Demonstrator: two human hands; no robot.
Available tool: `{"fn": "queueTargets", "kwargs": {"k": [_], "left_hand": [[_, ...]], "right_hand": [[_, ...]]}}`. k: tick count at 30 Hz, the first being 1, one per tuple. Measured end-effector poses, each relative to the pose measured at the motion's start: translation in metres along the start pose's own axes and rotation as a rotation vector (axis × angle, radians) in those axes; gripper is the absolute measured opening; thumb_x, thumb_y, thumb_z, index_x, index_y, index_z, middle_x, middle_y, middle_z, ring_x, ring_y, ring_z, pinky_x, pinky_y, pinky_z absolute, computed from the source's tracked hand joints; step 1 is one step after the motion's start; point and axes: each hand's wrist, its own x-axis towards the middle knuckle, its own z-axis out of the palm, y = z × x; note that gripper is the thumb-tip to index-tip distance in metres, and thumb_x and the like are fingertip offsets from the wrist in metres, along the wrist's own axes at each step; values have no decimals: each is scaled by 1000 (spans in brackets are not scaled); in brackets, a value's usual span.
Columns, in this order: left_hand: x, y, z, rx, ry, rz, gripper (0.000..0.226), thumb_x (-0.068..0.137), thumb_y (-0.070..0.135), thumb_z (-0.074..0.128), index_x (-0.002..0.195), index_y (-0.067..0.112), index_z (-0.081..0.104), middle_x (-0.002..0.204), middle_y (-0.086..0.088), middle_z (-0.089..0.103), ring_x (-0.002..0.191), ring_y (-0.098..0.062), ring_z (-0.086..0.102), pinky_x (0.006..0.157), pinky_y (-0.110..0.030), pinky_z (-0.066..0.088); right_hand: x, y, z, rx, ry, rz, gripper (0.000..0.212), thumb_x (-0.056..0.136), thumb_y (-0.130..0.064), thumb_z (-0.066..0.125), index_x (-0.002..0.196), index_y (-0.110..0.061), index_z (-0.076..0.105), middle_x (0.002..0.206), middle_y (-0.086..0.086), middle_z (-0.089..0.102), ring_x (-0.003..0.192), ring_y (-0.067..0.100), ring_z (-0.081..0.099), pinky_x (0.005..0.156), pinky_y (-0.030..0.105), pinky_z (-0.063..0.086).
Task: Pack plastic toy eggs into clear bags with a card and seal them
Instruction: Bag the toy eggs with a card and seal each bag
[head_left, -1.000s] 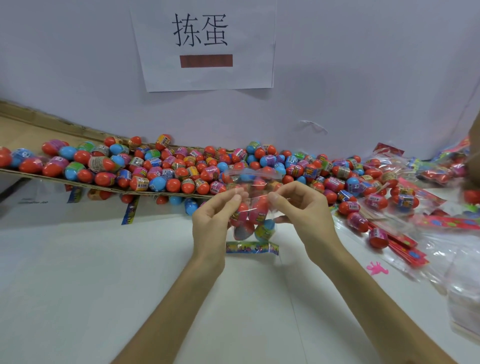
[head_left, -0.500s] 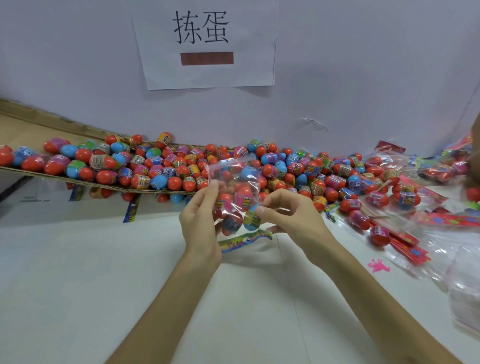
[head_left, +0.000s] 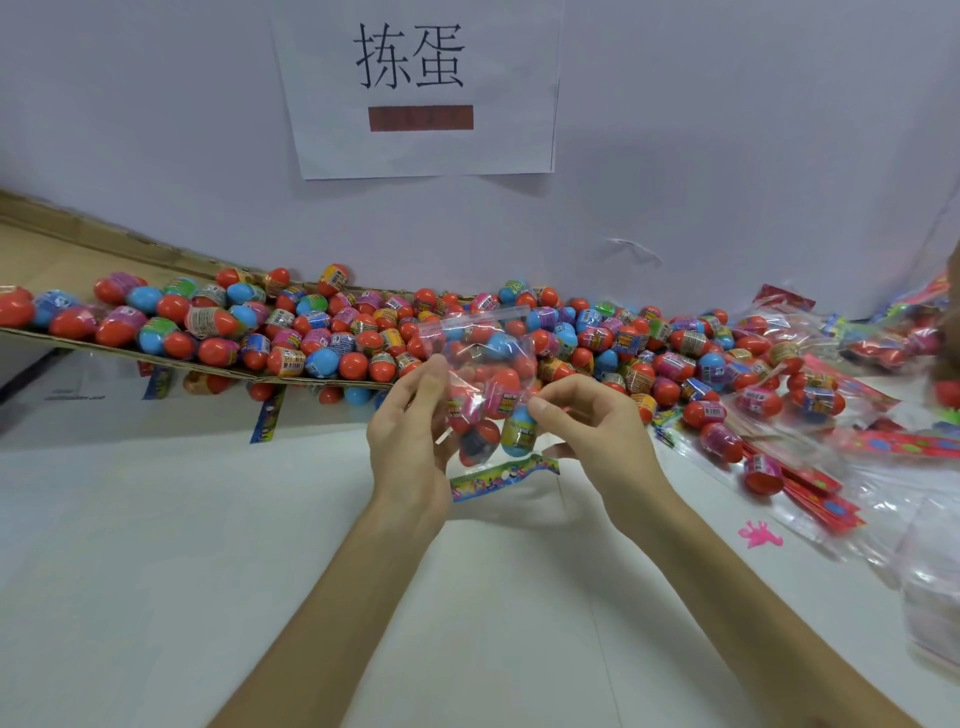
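Note:
I hold a clear bag (head_left: 480, 358) above the white table, its open flap standing up at the top. Several red, pink and blue toy eggs (head_left: 501, 402) sit inside it, and a colourful card strip (head_left: 504, 475) hangs at its lower end. My left hand (head_left: 413, 436) grips the bag's left side with the fingers curled round it. My right hand (head_left: 587, 431) pinches the bag's right edge between thumb and forefinger. A long pile of loose eggs (head_left: 332, 338) lies behind the bag along the wall.
A cardboard sheet (head_left: 62, 249) slopes under the egg pile at the left. Filled bags (head_left: 779, 384), red cards (head_left: 810, 488) and empty clear bags (head_left: 930, 566) lie at the right. A small pink toy (head_left: 759, 535) lies on the table. A paper sign (head_left: 415, 83) hangs on the wall.
The bag has turned from hanging below my fingers to standing with its flap upward. Both hands shifted slightly left and re-gripped its sides; the card strip has tilted.

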Motion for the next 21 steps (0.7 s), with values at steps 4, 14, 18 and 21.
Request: {"fn": "queueTargets", "kwargs": {"k": [4,14,18,21], "left_hand": [[2,-1,-1,2,-30,5,17,96,33,67,102,18,72,92,2,80,83,-11,76,70,-28,64],[12,-14,-8,218,165,148,12,104,29,61,95,22,63,76,9,73,74,-10,72,57,-24,57],[9,-17,-6,321,113,280,15,108,34,51,97,26,57,73,14,68,74,-8,70,57,-27,59],[11,-14,-8,328,161,309,14,109,34,49,98,29,56,87,8,69,80,-13,70,65,-34,62]], "right_hand": [[-1,-3,0,203,-45,111,17,92,-19,73,75,-24,73,90,2,77,87,15,73,70,27,60],[1,3,3,272,-46,181,9,97,-19,67,91,-13,70,91,3,75,87,17,72,76,37,61],[2,5,4,217,-35,214,13,98,-27,66,97,-15,69,91,0,75,86,15,73,69,31,60],[2,1,-1,248,-117,323,39,81,-48,79,100,-17,67,94,1,73,81,20,73,62,31,59]]}}
